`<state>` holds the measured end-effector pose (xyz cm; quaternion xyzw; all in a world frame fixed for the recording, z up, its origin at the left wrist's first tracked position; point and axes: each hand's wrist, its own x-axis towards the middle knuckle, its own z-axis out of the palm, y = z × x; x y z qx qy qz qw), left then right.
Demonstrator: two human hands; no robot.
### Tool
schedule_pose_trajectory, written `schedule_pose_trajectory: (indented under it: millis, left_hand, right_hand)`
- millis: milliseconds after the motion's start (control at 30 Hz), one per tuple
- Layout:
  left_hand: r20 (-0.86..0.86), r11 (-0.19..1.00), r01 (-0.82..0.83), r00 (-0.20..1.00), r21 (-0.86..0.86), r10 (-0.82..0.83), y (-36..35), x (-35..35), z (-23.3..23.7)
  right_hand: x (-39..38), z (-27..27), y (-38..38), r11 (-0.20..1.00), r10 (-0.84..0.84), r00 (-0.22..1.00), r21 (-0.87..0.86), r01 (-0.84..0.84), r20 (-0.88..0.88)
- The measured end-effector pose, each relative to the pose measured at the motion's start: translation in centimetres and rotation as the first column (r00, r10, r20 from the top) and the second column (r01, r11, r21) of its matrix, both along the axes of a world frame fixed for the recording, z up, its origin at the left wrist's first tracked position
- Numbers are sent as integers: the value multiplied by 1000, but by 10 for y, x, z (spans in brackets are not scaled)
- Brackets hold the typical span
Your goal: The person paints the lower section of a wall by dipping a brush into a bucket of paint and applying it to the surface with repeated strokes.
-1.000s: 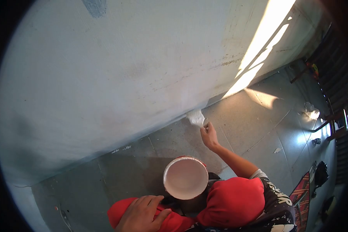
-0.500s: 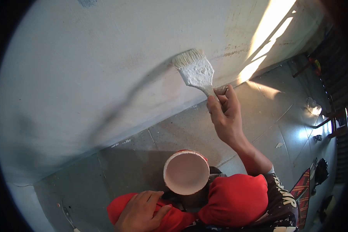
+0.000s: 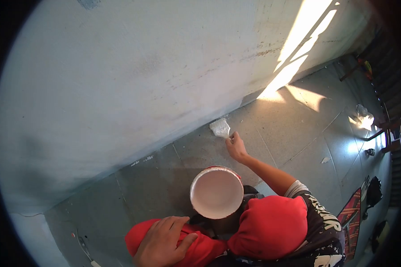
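My right hand grips the handle of a paintbrush, its wide head coated in white paint. The brush is low, its head at the foot of the wall, where the wall meets the floor; the bristle tips are hard to see. Between my knees stands a paint bucket with a red outer edge and whitish paint inside. My left hand rests on my red-clothed left knee, fingers stretched out and holding nothing.
Grey tiles cover the floor. Bright sunlight streaks cross the wall at upper right. A clear plastic bag and furniture legs are at the right, with a red plaid cloth lower down. A thin tool lies at lower left.
My right hand has brought the paintbrush down from higher on the wall to the wall's base, farther from the camera. My left hand stays on the knee.
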<state>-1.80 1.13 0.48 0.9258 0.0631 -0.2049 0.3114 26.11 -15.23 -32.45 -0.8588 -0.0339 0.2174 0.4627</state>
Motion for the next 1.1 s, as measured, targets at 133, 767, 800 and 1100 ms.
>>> schedule_pose_trajectory:
  millis: [133, 767, 800, 1100]
  left_hand:
    - [-12, 1000, -4, 1000, -13, 4, 0, 1, 0]
    - [-39, 1000, -8, 999, -23, 7, 0, 5, 1]
    - [-37, 1000, -8, 999, -23, 7, 0, 4, 1]
    - [-29, 1000, -9, 1000, -5, 9, 0, 2, -2]
  right_hand:
    - [4, 6, -1, 1000, -8, 1000, -29, 8, 21]
    - [12, 21, -23, 993, -32, 997, 114, 24, 65]
    - [16, 18, -23, 998, -51, 998, 31, 50, 44]
    - [54, 105, -14, 996, -30, 998, 81, 26, 58]
